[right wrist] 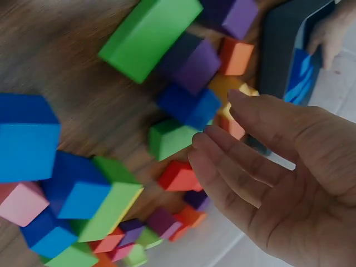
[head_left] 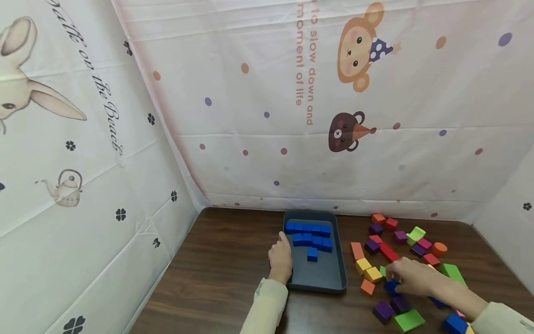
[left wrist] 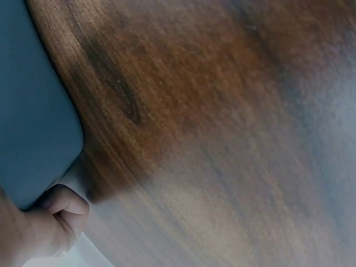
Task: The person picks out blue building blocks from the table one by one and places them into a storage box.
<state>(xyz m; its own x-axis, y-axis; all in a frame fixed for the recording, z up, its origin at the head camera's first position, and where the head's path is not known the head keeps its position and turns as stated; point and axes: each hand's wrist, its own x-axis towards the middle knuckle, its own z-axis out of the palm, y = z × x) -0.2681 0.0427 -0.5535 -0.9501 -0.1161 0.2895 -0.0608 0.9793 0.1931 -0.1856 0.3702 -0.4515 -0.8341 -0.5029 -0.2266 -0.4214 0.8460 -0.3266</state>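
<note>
My left hand (head_left: 280,260) grips the left rim of a dark grey tray (head_left: 340,278), its curled fingers outside the wall in the left wrist view. Two rows of blue blocks and a single blue block (head_left: 312,254) lie inside the tray. Over the scattered blocks on the right, my right hand (head_left: 413,277) reaches down with thumb and fingers apart. A blue block (right wrist: 189,105) sits just beyond its fingertips in the right wrist view, beside a purple block (right wrist: 194,67) and a green block (right wrist: 172,138). I see nothing held in that hand.
Loose red, orange, yellow, purple, green and pink blocks spread over the right of the wooden table (head_left: 208,278). More blue blocks (head_left: 454,323) lie near the right forearm. A printed white cloth (head_left: 250,106) hangs behind the table's back edge and along its sides.
</note>
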